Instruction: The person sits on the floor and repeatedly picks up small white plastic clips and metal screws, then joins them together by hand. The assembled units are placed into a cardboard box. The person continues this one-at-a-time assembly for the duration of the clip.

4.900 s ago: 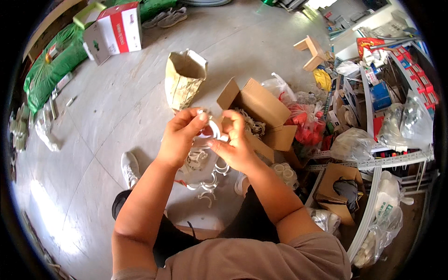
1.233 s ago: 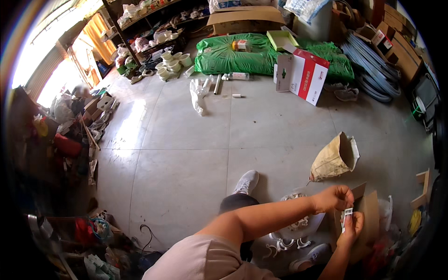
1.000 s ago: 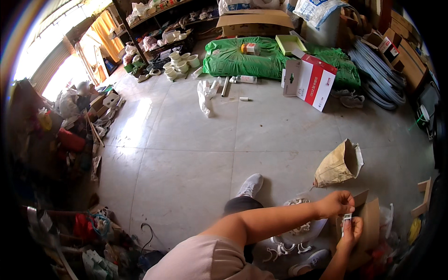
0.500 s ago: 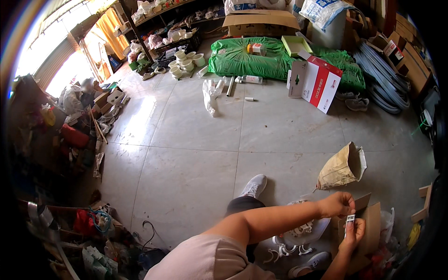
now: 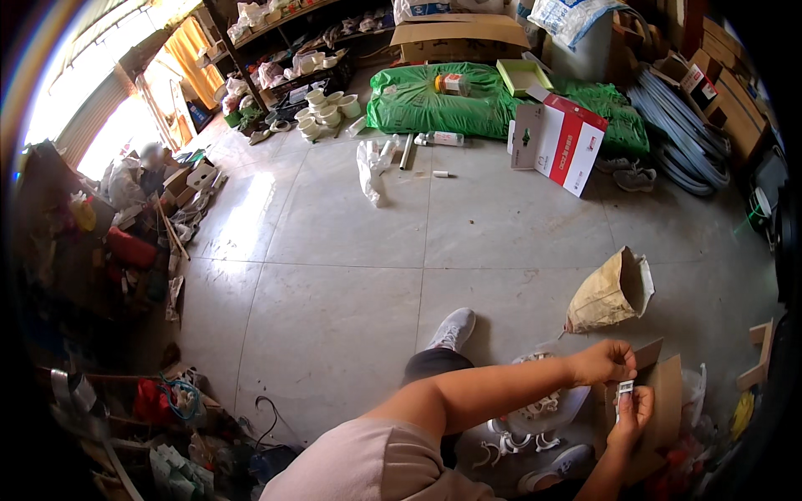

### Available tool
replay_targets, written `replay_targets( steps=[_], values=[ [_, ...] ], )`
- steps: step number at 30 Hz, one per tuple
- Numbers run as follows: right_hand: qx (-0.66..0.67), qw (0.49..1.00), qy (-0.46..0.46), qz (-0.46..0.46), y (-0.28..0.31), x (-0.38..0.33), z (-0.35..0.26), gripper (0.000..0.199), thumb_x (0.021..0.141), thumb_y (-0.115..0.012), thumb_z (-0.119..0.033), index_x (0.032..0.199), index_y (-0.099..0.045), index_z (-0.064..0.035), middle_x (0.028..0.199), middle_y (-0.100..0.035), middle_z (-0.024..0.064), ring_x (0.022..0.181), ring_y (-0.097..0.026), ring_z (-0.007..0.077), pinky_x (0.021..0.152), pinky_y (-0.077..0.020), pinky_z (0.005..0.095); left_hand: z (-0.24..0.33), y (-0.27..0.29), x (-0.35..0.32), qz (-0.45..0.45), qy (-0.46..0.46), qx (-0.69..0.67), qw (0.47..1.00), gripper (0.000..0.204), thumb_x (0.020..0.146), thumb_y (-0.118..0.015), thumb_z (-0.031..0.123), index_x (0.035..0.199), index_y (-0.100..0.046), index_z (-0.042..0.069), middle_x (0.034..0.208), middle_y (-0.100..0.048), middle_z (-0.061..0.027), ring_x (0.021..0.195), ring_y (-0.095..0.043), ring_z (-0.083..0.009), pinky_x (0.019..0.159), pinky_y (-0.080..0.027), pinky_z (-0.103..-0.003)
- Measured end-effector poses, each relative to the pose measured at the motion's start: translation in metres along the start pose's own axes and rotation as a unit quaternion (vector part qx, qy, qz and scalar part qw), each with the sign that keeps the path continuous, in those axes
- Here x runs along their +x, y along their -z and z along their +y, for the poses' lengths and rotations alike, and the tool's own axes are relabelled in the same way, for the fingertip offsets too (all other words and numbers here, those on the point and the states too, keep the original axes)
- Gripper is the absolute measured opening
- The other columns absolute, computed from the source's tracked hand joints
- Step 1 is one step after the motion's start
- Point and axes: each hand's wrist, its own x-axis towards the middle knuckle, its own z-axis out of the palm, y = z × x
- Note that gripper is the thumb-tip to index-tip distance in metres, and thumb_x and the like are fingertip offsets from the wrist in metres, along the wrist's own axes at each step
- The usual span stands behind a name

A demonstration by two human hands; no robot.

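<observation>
- The right hand [image 5: 632,417] holds a small white plastic fitting [image 5: 625,389] upright between thumb and bent fingers, closed around its lower part.
- The left hand [image 5: 603,362] is just above, fingers curled in and tips drawn close together at the fitting's top end; whether they pinch it or only hover there, I cannot tell.
- The fitting is in front of an open cardboard box [image 5: 666,405], whose flaps stand up beside the right hand.
- Left of the box, partly behind the left forearm, a clear plastic container [image 5: 575,407] holds a heap of off-white pieces; curved white pipe clips [image 5: 510,442] lie along its near side.
- A tan paper sack [image 5: 603,298] leans on the floor beyond the hands, its mouth open to the right.
- The step in hand appears to be fingertip work on this one fitting.
- The next move seems to call for a steady right-hand grip and a precise left-hand pinch.
</observation>
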Motion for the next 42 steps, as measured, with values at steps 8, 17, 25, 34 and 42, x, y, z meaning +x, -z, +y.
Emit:
replay_targets(
  steps=[8, 17, 25, 34, 42],
  values=[
    [0.098, 0.994, -0.048, -0.006, -0.004, -0.012, -0.012, 0.022, 0.073, -0.061, -0.021, 0.077, -0.046, -0.0059, 0.067, -0.047, 0.0006, 0.06, -0.044, 0.0077, 0.057, -0.0353, 0.0207, 0.006, -0.008, -0.015, -0.063, -0.068, -0.036, 0.995, 0.01, 0.08, -0.058, 0.003, 0.087, -0.052, 0.004, 0.077, -0.054, -0.0001, 0.07, -0.053, -0.0088, 0.062, -0.044, -0.021],
    [0.048, 0.998, -0.048, -0.005, -0.013, -0.005, -0.011, 0.018, 0.075, -0.061, -0.014, 0.087, -0.052, -0.0042, 0.077, -0.051, 0.0003, 0.068, -0.046, 0.0065, 0.061, -0.0391, 0.0213, 0.025, 0.008, -0.02, -0.025, 0.012, 0.084, 0.996, 0.017, 0.081, -0.054, 0.0, 0.098, -0.051, 0.004, 0.089, -0.054, -0.0031, 0.084, -0.052, -0.0118, 0.072, -0.044, -0.025],
    [0.219, 0.965, -0.138, -0.043, 0.016, 0.001, -0.024, 0.014, 0.078, -0.063, -0.013, 0.084, -0.053, -0.0047, 0.077, -0.055, 0.0015, 0.067, -0.051, 0.0071, 0.059, -0.0412, 0.0207, 0.016, -0.019, -0.001, -0.02, 0.016, 0.047, 0.999, 0.007, 0.085, -0.049, 0.001, 0.091, -0.052, 0.005, 0.085, -0.053, -0.0008, 0.078, -0.048, -0.0081, 0.069, -0.04, -0.021],
    [0.597, 0.794, -0.11, 0.049, 0.023, 0.004, -0.018, 0.035, 0.083, -0.048, -0.039, 0.071, -0.048, -0.0065, 0.055, -0.043, 0.0027, 0.055, -0.043, 0.0169, 0.074, -0.0406, 0.0393, -0.002, -0.018, -0.004, 0.105, 0.048, 0.07, 0.991, 0.019, 0.09, -0.048, 0.016, 0.102, -0.051, 0.002, 0.091, -0.056, -0.0051, 0.081, -0.051, -0.0122, 0.076, -0.043, -0.026],
    [0.635, 0.767, -0.09, 0.033, 0.029, 0.009, -0.022, 0.027, 0.088, -0.043, -0.032, 0.082, -0.051, -0.0065, 0.06, -0.044, -0.0015, 0.058, -0.044, 0.0124, 0.079, -0.0398, 0.0339, 0.004, -0.022, -0.007, 0.03, 0.078, 0.025, 0.996, 0.021, 0.089, -0.049, 0.018, 0.102, -0.055, 0.003, 0.09, -0.057, -0.0034, 0.081, -0.053, -0.0115, 0.076, -0.044, -0.026]
  ],
)
